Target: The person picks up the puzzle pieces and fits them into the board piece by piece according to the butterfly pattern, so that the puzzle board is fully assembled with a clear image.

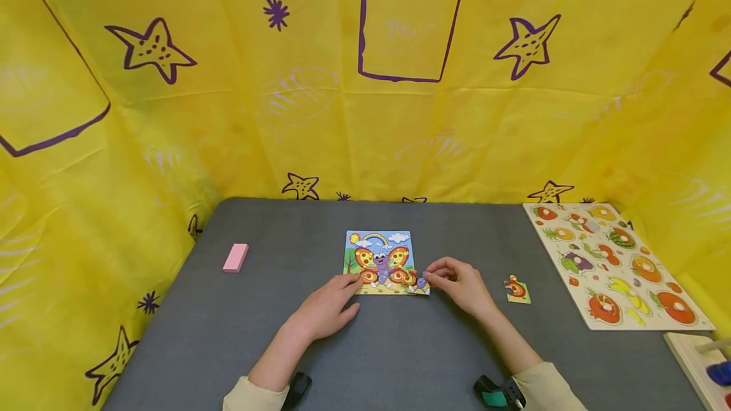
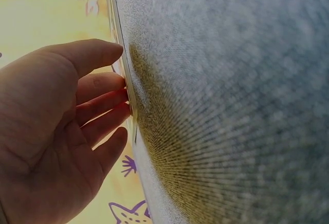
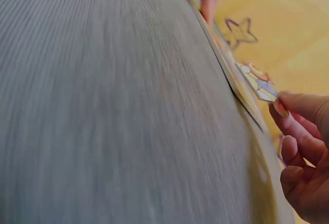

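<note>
A butterfly jigsaw puzzle (image 1: pixel 375 241) lies on the grey table, showing a rainbow, sun and clouds. My left hand (image 1: pixel 331 306) rests its fingertips on the lower left part of the puzzle, fingers extended and thumb apart. In the left wrist view the fingertips (image 2: pixel 119 82) touch the puzzle's edge. Between thumb and fingers my right hand (image 1: pixel 464 287) pinches a jigsaw piece (image 1: pixel 421 283) at the puzzle's lower right corner. The right wrist view shows that piece (image 3: pixel 259 85) tilted over the board. Another jigsaw piece (image 1: pixel 518 290), with an orange swirl, lies apart to the right.
A pink block (image 1: pixel 235 258) lies at the left of the table. On the right is a wooden fruit puzzle board (image 1: pixel 591 271), with a wooden base (image 1: pixel 688 360) partly seen at the corner. Yellow patterned cloth (image 1: pixel 320 125) hangs behind and at the sides.
</note>
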### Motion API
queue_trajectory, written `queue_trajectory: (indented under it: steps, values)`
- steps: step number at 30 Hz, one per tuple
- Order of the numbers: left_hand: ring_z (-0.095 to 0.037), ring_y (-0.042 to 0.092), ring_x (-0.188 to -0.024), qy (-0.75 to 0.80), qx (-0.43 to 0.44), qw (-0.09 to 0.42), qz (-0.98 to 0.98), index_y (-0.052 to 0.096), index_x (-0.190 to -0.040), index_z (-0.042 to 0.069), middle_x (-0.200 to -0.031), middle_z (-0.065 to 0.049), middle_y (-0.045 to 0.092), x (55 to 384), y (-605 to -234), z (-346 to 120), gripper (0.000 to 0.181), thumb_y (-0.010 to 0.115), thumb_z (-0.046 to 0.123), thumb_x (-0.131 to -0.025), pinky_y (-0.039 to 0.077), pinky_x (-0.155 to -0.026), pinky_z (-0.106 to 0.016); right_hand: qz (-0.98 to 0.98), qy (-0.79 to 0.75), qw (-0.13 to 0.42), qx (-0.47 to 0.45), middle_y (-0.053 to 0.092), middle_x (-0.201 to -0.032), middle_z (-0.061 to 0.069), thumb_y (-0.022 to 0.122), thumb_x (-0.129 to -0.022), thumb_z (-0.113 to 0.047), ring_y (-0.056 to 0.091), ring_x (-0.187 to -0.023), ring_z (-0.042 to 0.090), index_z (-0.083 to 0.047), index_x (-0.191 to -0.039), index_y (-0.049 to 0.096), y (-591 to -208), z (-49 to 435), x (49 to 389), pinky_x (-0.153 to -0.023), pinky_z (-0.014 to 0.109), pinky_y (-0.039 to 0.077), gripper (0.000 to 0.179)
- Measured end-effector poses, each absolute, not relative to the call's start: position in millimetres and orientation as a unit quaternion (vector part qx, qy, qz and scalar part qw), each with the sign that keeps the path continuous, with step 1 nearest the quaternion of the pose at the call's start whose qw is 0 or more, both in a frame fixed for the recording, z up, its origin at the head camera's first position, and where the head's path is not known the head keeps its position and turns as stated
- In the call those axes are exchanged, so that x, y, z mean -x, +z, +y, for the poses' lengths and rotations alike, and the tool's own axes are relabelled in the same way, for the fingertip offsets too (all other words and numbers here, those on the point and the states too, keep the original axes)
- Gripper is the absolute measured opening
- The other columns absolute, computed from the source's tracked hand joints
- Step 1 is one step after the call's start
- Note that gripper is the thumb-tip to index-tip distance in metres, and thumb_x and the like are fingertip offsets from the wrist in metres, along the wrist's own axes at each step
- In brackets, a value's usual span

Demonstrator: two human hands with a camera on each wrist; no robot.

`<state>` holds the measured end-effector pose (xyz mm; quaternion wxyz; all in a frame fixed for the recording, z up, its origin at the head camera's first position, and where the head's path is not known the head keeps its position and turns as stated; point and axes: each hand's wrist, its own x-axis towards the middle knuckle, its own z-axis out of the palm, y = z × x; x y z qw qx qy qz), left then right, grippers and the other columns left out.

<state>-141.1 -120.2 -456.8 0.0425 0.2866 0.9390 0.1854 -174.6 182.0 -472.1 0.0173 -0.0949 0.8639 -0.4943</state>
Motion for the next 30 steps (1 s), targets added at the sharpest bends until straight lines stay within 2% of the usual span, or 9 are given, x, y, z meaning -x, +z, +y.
queue_trajectory:
  steps: [10,19,26,30]
  values:
    - [-0.029,0.043,-0.132,0.185,-0.275,0.057,0.942,0.049,-0.142,0.001,-0.143,-0.013,0.048,142.2,-455.8,-118.6,0.052,0.061,0.022,-0.096,0.042,-0.102,-0.047,0.862,-0.494,0.019,0.11,0.07,-0.075,-0.005,0.077,-0.085,-0.022,0.059,-0.064,0.009,-0.012,-0.089,0.071,-475.5,134.3,189.5,-0.057,0.023,0.042,0.012]
    - [-0.028,0.045,-0.13,0.193,-0.268,0.065,0.942,0.043,-0.147,0.007,-0.142,-0.012,0.049,143.5,-456.1,-118.7,0.057,0.062,0.023,-0.096,0.044,-0.099,-0.049,0.88,-0.461,0.008,0.113,0.07,-0.073,-0.007,0.077,-0.085,-0.02,0.06,-0.061,0.006,-0.014,-0.087,0.073,-479.4,109.3,200.3,-0.056,0.023,0.044,0.008]
    - [-0.03,0.049,-0.126,0.18,-0.289,0.042,0.939,0.05,-0.143,0.007,-0.138,-0.013,0.05,142.0,-455.7,-119.7,0.051,0.063,0.02,-0.095,0.047,-0.093,-0.049,0.891,-0.421,-0.057,0.16,0.068,-0.071,-0.008,0.079,-0.082,-0.016,0.058,-0.065,0.007,-0.014,-0.082,0.074,-482.8,103.7,199.9,-0.06,0.026,0.043,0.006]
    - [-0.029,0.049,-0.124,0.172,-0.292,0.034,0.94,0.053,-0.141,0.007,-0.137,-0.012,0.051,142.2,-456.3,-119.5,0.049,0.063,0.021,-0.095,0.048,-0.092,-0.049,0.893,-0.411,-0.07,0.168,0.065,-0.069,-0.009,0.08,-0.081,-0.016,0.055,-0.066,0.009,-0.014,-0.08,0.073,-482.3,103.4,199.1,-0.062,0.027,0.042,0.007]
